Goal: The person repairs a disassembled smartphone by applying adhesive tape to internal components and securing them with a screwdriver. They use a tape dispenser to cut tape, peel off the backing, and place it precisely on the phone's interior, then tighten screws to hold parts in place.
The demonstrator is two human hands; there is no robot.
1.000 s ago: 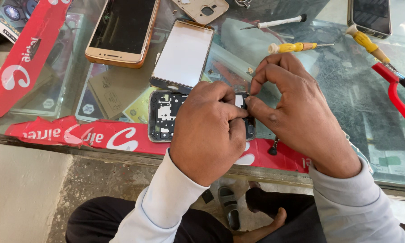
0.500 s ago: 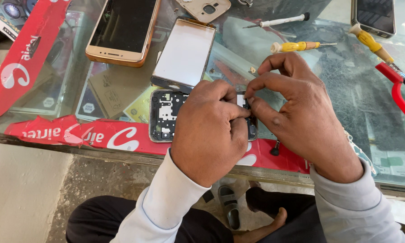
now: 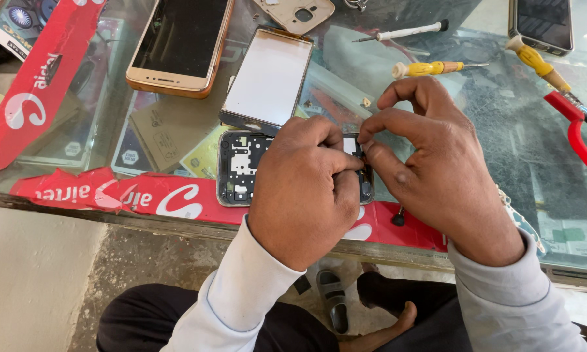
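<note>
At the far left a red printed strip runs along the glass counter, and a second red strip lines the near edge. Right of it, far up the counter, a gold phone lies face up, with a loose display panel just beside it. Directly near of that panel lies the opened phone frame, its bare inner board showing, at the counter's near edge. The left hand rests on the frame's right part, fingers curled and clenched down on it. The right hand meets it there, thumb and forefinger pinched together at the frame's right end; what they pinch is too small to tell. Farther off lie a white-handled screwdriver and a yellow-handled screwdriver. At the far right sit another yellow-handled tool, a red-handled tool and a dark phone.
</note>
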